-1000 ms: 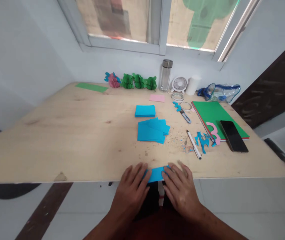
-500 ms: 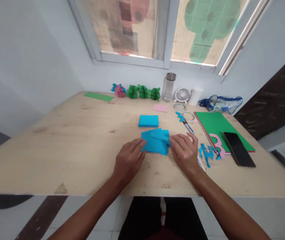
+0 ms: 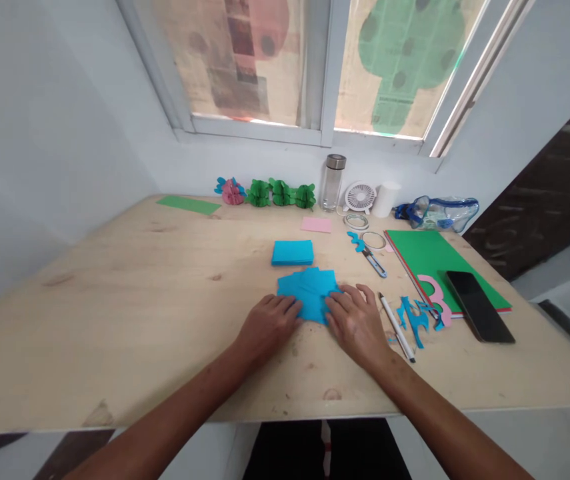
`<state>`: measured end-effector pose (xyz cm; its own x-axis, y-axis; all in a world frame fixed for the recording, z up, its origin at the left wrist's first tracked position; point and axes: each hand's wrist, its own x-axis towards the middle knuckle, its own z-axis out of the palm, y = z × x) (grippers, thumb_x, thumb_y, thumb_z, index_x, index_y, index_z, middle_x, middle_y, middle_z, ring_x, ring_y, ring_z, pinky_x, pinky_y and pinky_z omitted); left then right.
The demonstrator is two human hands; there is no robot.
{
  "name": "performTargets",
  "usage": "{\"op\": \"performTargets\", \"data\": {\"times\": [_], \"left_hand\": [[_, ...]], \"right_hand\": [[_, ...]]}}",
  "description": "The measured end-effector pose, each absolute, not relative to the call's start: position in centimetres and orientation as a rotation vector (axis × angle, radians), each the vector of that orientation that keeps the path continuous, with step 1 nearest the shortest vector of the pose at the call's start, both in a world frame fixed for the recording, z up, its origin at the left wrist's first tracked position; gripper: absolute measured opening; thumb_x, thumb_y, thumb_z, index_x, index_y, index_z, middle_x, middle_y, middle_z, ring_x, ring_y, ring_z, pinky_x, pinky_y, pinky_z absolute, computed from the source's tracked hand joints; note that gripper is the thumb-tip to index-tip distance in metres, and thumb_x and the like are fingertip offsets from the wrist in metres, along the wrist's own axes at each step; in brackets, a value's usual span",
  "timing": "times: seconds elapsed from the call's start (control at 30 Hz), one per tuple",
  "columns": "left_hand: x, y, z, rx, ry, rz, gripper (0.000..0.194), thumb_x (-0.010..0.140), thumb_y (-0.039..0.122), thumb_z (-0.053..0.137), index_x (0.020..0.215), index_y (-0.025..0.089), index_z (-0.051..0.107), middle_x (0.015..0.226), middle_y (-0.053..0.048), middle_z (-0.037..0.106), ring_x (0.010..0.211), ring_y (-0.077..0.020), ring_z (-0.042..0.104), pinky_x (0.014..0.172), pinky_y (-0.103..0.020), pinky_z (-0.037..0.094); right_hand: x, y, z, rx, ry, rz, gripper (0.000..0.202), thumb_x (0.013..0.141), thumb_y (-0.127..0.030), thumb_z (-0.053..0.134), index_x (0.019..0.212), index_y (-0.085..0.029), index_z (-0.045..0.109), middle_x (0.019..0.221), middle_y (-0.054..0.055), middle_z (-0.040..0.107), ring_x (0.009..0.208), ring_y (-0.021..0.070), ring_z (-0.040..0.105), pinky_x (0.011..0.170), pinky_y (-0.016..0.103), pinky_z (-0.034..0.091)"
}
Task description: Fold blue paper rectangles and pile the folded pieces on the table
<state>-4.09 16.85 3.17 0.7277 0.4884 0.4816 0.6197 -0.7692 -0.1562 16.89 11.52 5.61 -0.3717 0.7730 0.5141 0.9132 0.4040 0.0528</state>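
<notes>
Left hand (image 3: pixel 271 325) and right hand (image 3: pixel 357 325), fingers curled, grip unclear, touch a loose pile of rectangular blue paper (image 3: pixel 309 293) on the pale wooden tabletop (image 3: pixel 155 320); light, even pressure should prevent creases.

The wooden table (image 3: pixel 155 320) bears loose blue papers (image 3: pixel 309 291), a white pen (image 3: pixel 396 327) and probably a cutter (image 3: pixel 375 263).
</notes>
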Motion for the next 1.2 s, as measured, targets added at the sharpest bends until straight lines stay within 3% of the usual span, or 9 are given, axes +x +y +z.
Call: {"op": "performTargets", "data": {"times": [0.17,0.3,0.4,0.6,0.83,1.2], "left_hand": [[-3.9,16.8,3.0,-2.632,-0.887,-0.577,0.013,0.087,0.021,0.056,0.096,0.014,0.062,0.101,-0.012,0.069,0.089,-0.0239,0.064,0.079,-0.037,0.050],[-3.9,16.4,3.1,-2.656,-0.887,-0.529,0.012,0.086,0.015,0.054,0.095,0.015,0.062,0.095,-0.010,0.069,0.083,-0.0222,0.064,0.075,-0.036,0.050],[-4.0,16.3,3.5,-2.666,-0.917,-0.511,0.010,0.088,0.019,0.053,0.093,0.017,0.062,0.093,-0.008,0.070,0.081,-0.0210,0.064,0.075,-0.035,0.049],[-3.3,16.5,4.5,-2.674,-0.971,-0.461,0.012,0.086,0.027,0.057,0.093,0.017,0.061,0.097,-0.009,0.069,0.081,-0.0221,0.063,0.069,-0.034,0.049],[-2.8,16.9,4.7,-2.715,-0.931,-0.390,0.011,0.083,0.026,0.060,0.089,0.017,0.061,0.085,-0.008,0.067,0.078,-0.0220,0.061,0.070,-0.034,0.047],[-3.5,18.2,5.4,-2.807,-0.714,-0.347,0.011,0.088,0.023,0.052,0.082,0.018,0.059,0.077,-0.003,0.065,0.068,-0.0160,0.059,0.066,-0.029,0.044]], "right_hand": [[16.1,11.2,4.8,-1.456,-2.342,-0.433,0.020,0.091,-0.026,0.055,0.108,-0.021,0.061,0.117,0.008,0.064,0.122,0.0283,0.045,0.104,0.048,0.025],[16.1,11.5,4.0,-1.473,-2.381,-0.388,0.020,0.093,-0.023,0.052,0.111,-0.021,0.060,0.112,0.006,0.066,0.124,0.0273,0.044,0.105,0.049,0.023],[16.2,11.5,3.8,-1.480,-2.363,-0.335,0.023,0.094,-0.025,0.050,0.115,-0.022,0.059,0.111,0.006,0.066,0.122,0.0268,0.045,0.104,0.049,0.023],[16.2,12.1,4.1,-1.560,-2.303,-0.225,0.033,0.095,-0.025,0.045,0.127,-0.020,0.052,0.127,0.010,0.058,0.112,0.0233,0.051,0.098,0.043,0.028],[16.2,14.0,3.8,-1.634,-2.310,-0.148,0.030,0.094,-0.021,0.044,0.121,-0.021,0.057,0.114,0.009,0.065,0.104,0.0229,0.053,0.088,0.039,0.029],[16.7,14.1,3.6,-1.637,-2.253,-0.080,0.032,0.095,-0.023,0.042,0.123,-0.021,0.058,0.117,0.008,0.065,0.107,0.0219,0.053,0.089,0.038,0.031]]}}
